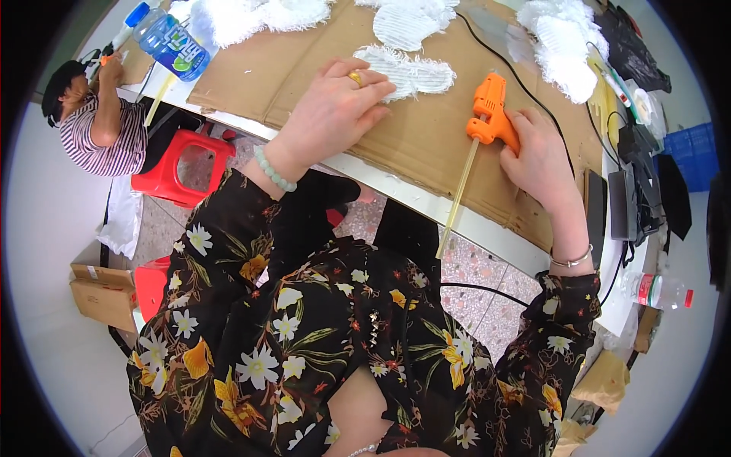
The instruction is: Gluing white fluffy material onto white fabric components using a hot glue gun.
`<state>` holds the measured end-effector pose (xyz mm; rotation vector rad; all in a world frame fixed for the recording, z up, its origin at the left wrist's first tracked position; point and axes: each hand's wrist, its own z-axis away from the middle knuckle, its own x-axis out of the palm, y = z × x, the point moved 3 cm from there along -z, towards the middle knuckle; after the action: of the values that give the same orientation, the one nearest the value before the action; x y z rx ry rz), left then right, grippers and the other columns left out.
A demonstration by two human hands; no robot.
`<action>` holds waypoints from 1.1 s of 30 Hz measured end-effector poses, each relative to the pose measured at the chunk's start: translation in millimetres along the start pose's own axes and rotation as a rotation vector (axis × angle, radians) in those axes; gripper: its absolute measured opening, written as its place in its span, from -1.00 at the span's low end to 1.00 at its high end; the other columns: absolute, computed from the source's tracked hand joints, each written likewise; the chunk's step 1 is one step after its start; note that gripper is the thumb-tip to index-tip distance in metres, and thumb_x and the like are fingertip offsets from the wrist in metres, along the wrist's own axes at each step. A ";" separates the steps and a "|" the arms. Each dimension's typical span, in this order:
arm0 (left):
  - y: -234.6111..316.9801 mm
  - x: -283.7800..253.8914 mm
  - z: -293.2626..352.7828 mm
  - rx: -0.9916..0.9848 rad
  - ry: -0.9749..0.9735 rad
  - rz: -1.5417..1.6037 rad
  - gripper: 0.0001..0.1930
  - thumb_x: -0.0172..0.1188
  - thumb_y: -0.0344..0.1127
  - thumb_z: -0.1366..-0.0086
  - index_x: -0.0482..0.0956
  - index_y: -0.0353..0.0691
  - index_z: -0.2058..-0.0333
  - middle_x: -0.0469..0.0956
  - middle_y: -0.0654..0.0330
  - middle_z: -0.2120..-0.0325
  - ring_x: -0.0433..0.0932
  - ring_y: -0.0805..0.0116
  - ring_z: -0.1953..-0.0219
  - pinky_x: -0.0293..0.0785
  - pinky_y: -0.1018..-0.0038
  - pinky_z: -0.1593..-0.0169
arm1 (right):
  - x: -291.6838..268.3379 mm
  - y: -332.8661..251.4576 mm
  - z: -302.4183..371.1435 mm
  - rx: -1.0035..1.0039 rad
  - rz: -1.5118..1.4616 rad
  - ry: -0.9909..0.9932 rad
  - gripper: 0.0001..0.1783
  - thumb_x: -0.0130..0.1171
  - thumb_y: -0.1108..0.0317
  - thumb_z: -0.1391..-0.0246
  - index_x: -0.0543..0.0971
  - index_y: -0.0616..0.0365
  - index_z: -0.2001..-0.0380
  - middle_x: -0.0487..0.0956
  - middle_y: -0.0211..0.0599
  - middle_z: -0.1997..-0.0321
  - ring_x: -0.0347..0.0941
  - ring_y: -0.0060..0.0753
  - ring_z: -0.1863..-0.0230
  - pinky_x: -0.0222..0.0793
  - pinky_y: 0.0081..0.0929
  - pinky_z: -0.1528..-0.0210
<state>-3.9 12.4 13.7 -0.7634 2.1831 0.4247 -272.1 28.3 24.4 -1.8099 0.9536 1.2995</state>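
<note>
A white frayed, ribbed fabric piece (426,77) lies on the brown cardboard (263,84). My left hand (339,110), with a ring, is at its left end, fingers stretched out and slightly apart, fingertips over the fabric's edge. Further right, an orange glue gun (488,99) rests on the cardboard. My right hand (539,156) is closed around its handle, with some fingers hidden. A long translucent yellow glue stick (460,199) juts from the gun's back toward me, past the table edge.
More white frayed pieces (407,24) lie at the far side. A black cord (525,76) runs past the gun. A blue-capped bottle (171,44) is at the far left. Beyond the table's left side, a person (103,126) works near a red stool (179,169). Another bottle (664,292) lies right.
</note>
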 end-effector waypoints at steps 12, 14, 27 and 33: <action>-38.3 -10.4 -39.7 -0.285 0.129 0.247 -0.79 0.13 -0.28 -0.19 0.45 -0.31 0.51 0.33 0.01 0.74 0.36 0.00 0.65 0.24 0.27 0.57 | -38.4 5.8 16.9 0.358 -1.106 0.134 -0.59 -0.05 0.42 0.03 0.42 0.33 0.07 0.48 -0.32 0.23 0.30 -0.61 0.45 0.25 -0.65 0.39; -40.6 1.6 -45.2 -0.279 0.053 0.300 -0.82 0.13 -0.30 -0.17 0.47 -0.30 0.51 0.37 0.03 0.70 0.39 0.04 0.60 0.28 0.28 0.52 | -37.2 -6.2 10.0 0.313 -1.130 0.144 -0.57 -0.05 0.36 0.01 0.40 0.36 0.06 0.49 -0.29 0.26 0.31 -0.62 0.46 0.26 -0.66 0.41; -35.0 68.3 -84.4 -0.011 -0.238 0.146 -0.87 0.06 -0.35 -0.01 0.54 -0.23 0.61 0.51 0.12 0.59 0.49 0.13 0.35 0.43 0.24 0.31 | -15.9 -12.9 0.0 0.456 -1.125 -0.063 -0.61 -0.11 0.37 -0.11 0.39 0.32 0.01 0.53 -0.17 0.20 0.36 -0.58 0.45 0.34 -0.61 0.41; -39.1 72.1 -86.3 -0.097 -0.187 0.268 -0.83 0.00 -0.35 -0.04 0.52 -0.22 0.64 0.49 0.04 0.63 0.49 0.07 0.46 0.42 0.21 0.38 | -18.0 -12.9 -2.6 0.477 -0.992 -0.067 -0.63 -0.10 0.37 -0.12 0.40 0.31 0.02 0.54 -0.21 0.20 0.38 -0.57 0.30 0.31 -0.56 0.20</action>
<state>-64.9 -89.9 12.7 -0.4612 2.1046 0.7127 -263.8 35.2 43.9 -1.4970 0.1930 0.4458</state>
